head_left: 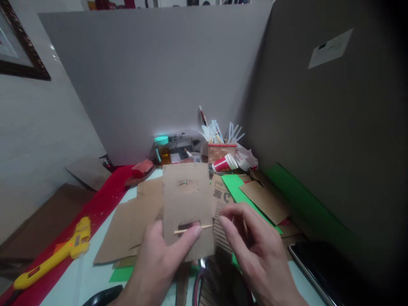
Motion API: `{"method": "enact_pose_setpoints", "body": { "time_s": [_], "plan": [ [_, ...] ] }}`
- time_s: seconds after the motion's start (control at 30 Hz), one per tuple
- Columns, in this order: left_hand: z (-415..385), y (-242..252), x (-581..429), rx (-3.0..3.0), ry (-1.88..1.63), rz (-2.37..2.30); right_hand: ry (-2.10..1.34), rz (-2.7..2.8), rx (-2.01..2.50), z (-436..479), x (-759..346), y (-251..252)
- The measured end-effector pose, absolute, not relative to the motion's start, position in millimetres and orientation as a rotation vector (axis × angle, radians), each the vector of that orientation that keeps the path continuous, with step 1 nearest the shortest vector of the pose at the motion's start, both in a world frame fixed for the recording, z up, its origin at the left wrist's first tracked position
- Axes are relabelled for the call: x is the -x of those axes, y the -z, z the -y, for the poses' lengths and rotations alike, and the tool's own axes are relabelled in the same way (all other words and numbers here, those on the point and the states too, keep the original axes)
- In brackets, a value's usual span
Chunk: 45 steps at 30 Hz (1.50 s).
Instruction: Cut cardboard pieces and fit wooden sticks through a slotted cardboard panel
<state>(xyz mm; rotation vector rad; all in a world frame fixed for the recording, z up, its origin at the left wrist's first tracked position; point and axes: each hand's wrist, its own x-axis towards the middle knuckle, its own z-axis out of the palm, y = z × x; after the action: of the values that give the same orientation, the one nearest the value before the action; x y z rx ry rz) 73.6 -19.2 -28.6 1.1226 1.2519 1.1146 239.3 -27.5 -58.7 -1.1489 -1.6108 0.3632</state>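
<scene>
While the left hand (162, 250) grips an upright rectangular panel of brown corrugated cardboard (188, 204) low on its left side, its thumb presses a thin, pale wooden stick (181, 232) across the panel's lower slot. A rougher torn opening lies higher on the panel, which is held above the work surface at the centre of the view. The right hand (259, 246) is beside the stick's pointed end, fingers curled, thumb and forefinger nearly together; whether they pinch anything cannot be told.

Nearest on the pale, bluish-white tabletop (85, 274), a glossy black curved object (103, 295) is cut off by the lower edge. A yellow plastic glue gun (79, 240) lies at left, partly over a red strip (106, 193) bordering the table; a flat black device with a pale metallic edge (331, 267) lies at right. Beyond the hands spread brown cardboard sheets (145, 202) and a bright green sheet (235, 185).

Farther back are red-and-white paper cups (225, 162) on their side, a brown box of pale strips (221, 153) and a clear jar with a turquoise lid (164, 155). A tall grey partition (153, 72) closes the rear, a darker panel (318, 127) the right; at left, a pale wall (28, 119) carries a picture in a dark carved frame (40, 69).
</scene>
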Motion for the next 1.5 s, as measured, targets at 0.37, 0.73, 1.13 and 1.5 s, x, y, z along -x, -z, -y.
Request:
{"method": "enact_pose_setpoints", "body": {
  "time_s": [0.37, 0.73, 1.13, 1.5],
  "plan": [
    [20, 39, -78, -1.277, -1.216, -1.478, -0.086, 1.905, 1.064, 26, -233, 74],
    [15, 52, -74, -1.548, -1.249, -1.569, -0.027, 2.002, 1.116, 23, -234, 66],
    [4, 60, -66, -1.481, -1.2, -1.504, -0.421, 2.011, 1.141, 24, -237, 59],
    [-4, 61, -61, -1.883, -1.237, -1.298, -0.547, 1.935, 1.114, 20, -238, 67]
  ]
}}
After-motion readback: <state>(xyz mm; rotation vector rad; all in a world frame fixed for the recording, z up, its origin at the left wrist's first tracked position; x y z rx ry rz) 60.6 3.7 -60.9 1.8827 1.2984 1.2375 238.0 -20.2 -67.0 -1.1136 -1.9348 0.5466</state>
